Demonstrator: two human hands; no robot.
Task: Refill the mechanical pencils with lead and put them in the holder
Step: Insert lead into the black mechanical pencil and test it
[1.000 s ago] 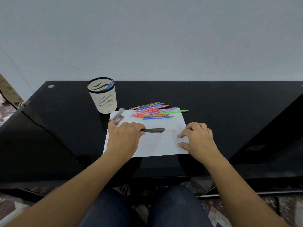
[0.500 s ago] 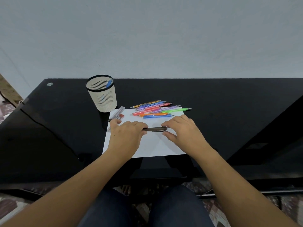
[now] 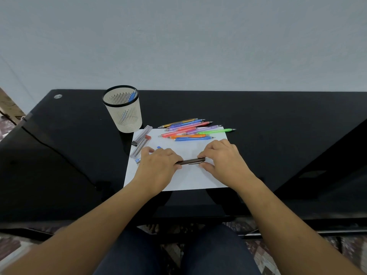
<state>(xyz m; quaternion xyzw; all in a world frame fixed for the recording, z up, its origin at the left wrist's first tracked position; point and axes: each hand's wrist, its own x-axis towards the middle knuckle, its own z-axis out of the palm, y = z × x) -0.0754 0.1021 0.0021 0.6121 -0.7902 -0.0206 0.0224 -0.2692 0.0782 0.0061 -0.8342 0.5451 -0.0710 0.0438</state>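
Both hands are gripping one dark mechanical pencil (image 3: pixel 191 161) between them. The left hand (image 3: pixel 158 165) is curling round its left end and hiding that end under the fingers. The right hand (image 3: pixel 226 161) is pinching the opposite end, the one bearing the clip, between thumb and fingertips (image 3: pixel 201 156). Neither hand is lying slack or empty.

The pencil's long axis is running left to right, rising slightly toward the right hand, low over a sheet of white paper (image 3: pixel 178 181); whether it is touching the sheet cannot be told.

Beyond the grip, along the sheet's far edge, a cluster of coloured mechanical pencils (image 3: pixel 188 131) is lying roughly parallel to the held one, tips pointing right. Beyond and left of the grip, nearer the left hand, clear lead tubes (image 3: pixel 141 140) are lying across the paper's corner. Farther the same way, the slotted holder (image 3: pixel 127 120) is standing upright on the black table (image 3: pixel 278 126), with one blue pencil (image 3: pixel 132 96) leaning inside it.

By judgement, the step in hand is opening the pencil at its right end. The right hand is placed for pulling outward along the axis, and the left hand is sitting closer to the lead tubes and the holder.
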